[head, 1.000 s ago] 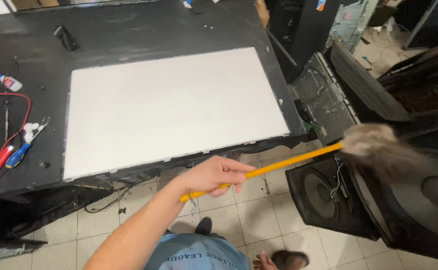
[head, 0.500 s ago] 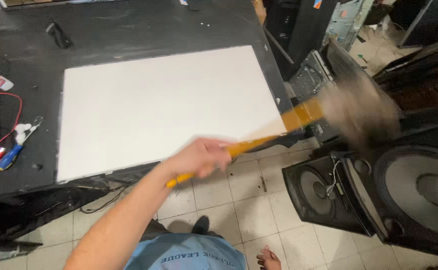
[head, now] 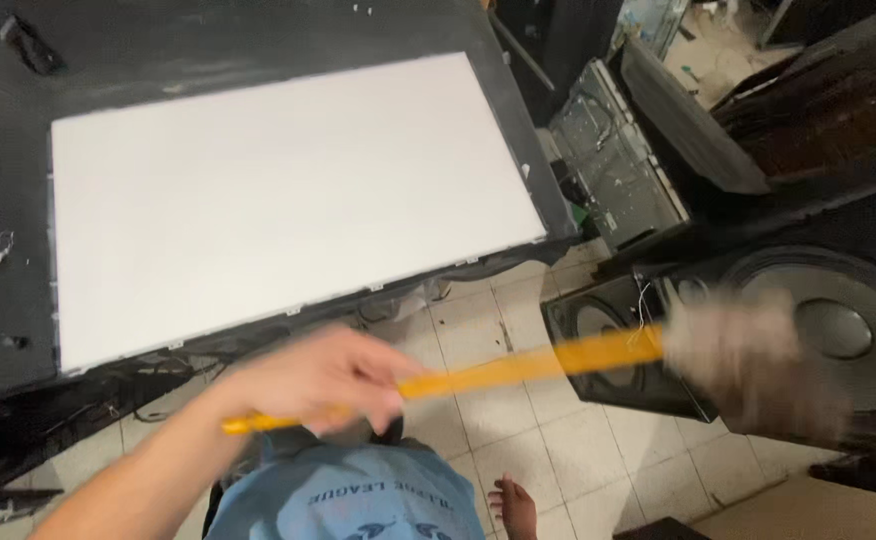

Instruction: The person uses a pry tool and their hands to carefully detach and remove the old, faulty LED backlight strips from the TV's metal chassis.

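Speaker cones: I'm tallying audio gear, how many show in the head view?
2: a large speaker cone at right behind the blurred duster head, and a small speaker cone left of it on the floor. Others may be hidden.

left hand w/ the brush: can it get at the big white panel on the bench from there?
Probably yes. The left hand grips the yellow-handled brush just off the near edge of the white panel, and nothing stands between them. The bristles are over the speakers now.

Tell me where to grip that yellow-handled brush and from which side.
Grip the brush near the bare tail of its yellow handle, coming from above, as the left hand does. The handle is long, thin and nearly level, while the far end carries the bulky bristle head by the speaker.
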